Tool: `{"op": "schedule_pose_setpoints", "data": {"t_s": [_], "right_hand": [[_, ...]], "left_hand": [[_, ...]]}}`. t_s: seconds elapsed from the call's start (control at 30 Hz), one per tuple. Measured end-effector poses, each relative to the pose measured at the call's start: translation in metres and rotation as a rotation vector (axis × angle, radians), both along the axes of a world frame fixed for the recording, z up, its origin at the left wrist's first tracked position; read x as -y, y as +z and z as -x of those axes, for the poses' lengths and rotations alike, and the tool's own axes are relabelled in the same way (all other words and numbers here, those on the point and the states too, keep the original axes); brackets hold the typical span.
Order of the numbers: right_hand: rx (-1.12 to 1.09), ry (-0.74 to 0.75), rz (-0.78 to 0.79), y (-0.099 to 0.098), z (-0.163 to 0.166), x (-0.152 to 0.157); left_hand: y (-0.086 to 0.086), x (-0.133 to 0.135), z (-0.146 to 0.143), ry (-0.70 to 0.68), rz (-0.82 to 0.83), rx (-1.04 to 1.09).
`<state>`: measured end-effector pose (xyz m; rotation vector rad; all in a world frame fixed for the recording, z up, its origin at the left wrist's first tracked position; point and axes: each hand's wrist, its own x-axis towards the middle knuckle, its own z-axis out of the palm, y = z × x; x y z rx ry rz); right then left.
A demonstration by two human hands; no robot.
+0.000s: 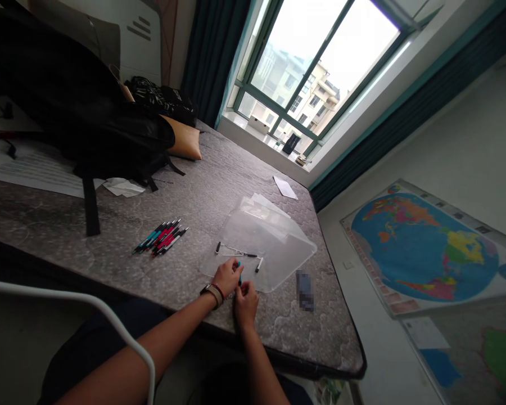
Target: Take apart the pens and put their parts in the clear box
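My left hand point(226, 277), with a watch and bands on its wrist, is closed around a teal pen point(239, 271) near the front edge of the mattress. Close beside it, my right hand point(247, 304) pinches at the lower end of the same pen. Fingers cover much of the pen. Just beyond the hands lies a translucent plastic folder point(236, 228). Black-and-white pen parts rest on it: a short black piece point(218, 247), thin white rods point(236, 251) and a white piece with a black end point(258, 265). To the left is a pile of teal, red and black pens point(162, 237).
A black backpack point(80, 107) and a tan pouch point(186, 138) sit at the back left. White paper point(285, 187) lies at the far side. A blurred dark object point(305, 291) is at the right. A white bar point(88, 298) crosses the lower left.
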<state>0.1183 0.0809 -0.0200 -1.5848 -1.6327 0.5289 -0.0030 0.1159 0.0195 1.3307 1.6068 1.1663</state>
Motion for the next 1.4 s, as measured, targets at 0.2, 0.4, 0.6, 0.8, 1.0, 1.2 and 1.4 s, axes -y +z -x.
{"op": "schedule_pose_setpoints", "data": {"t_s": [0.2, 0.4, 0.6, 0.8, 1.0, 1.2, 1.4], "right_hand": [[0.067, 0.107, 0.000, 0.008, 0.006, 0.006], [0.027, 0.147, 0.044, 0.009, 0.005, 0.006], [-0.106, 0.100, 0.041, 0.006, 0.003, 0.005], [-0.134, 0.139, 0.087, 0.006, 0.002, 0.006], [-0.140, 0.124, 0.075, 0.007, 0.002, 0.007], [-0.096, 0.140, 0.076, 0.007, 0.002, 0.007], [-0.145, 0.154, 0.084, 0.008, 0.001, 0.008]], "left_hand": [[-0.006, -0.012, 0.006, 0.041, 0.053, -0.004], [-0.008, -0.014, 0.015, 0.024, 0.079, -0.054], [-0.005, -0.013, 0.012, 0.031, 0.085, -0.037], [-0.003, -0.014, 0.012, 0.023, 0.092, -0.003], [0.002, -0.015, 0.015, 0.017, 0.103, 0.006], [0.008, -0.015, 0.018, 0.009, 0.130, 0.031], [0.007, -0.014, 0.019, 0.013, 0.139, 0.012]]}}
